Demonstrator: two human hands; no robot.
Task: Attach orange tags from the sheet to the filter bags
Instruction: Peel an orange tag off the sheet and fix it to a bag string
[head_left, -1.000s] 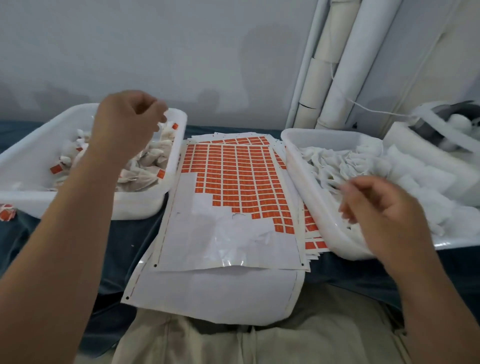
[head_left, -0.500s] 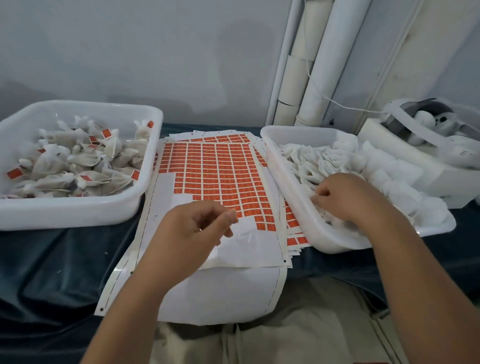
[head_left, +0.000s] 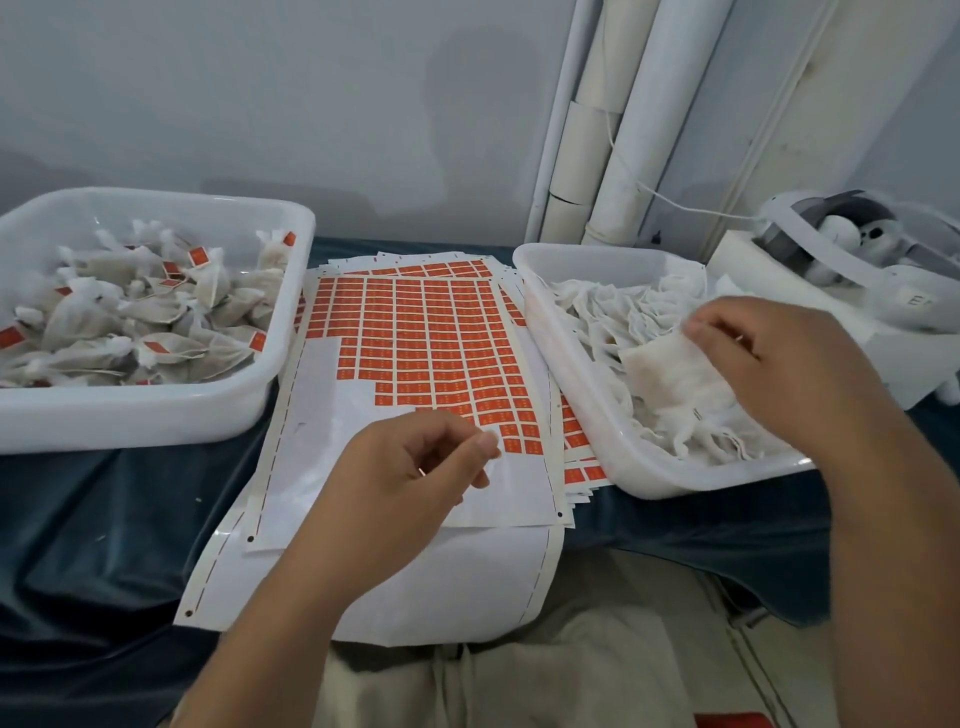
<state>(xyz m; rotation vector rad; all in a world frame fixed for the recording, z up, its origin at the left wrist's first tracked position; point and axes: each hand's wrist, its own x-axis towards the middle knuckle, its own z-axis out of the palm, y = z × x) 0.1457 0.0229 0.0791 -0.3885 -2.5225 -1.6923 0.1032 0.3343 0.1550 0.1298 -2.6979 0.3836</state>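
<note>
A sheet of orange tags lies in the middle, its near left part peeled bare. My left hand hovers over the sheet's near edge, thumb and forefinger pinched together by the nearest tags; whether a tag is between them I cannot tell. My right hand is in the right white tub and grips an empty white filter bag, lifting it from the pile of empty bags. The left white tub holds several filled bags with orange tags.
More tag sheets are stacked under the top one. White rolls lean against the wall behind. A white headset and its box sit at the far right. A dark blue cloth covers the surface.
My left hand came from the left tub to the sheet's near edge. My right hand dug into the right tub and now holds up a filter bag.
</note>
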